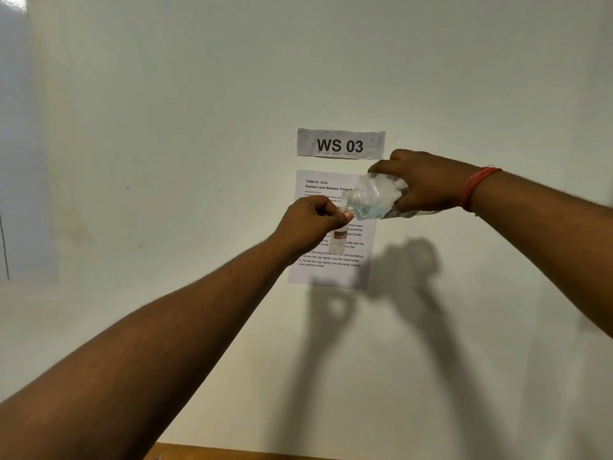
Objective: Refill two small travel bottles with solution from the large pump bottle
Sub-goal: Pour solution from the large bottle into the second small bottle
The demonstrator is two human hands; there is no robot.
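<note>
Both hands are raised in front of a wall. The right hand (428,184) has its fingers wrapped round the large clear bottle (374,197), tipped sideways with its open mouth touching the small travel bottle (339,235), which the left hand (311,224) pinches at the neck, before a printed task sheet (331,260) under a "WS 03" label (341,144).

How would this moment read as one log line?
step: pouring | right hand: tilted large bottle | left hand: small bottle | mouths: close
</note>
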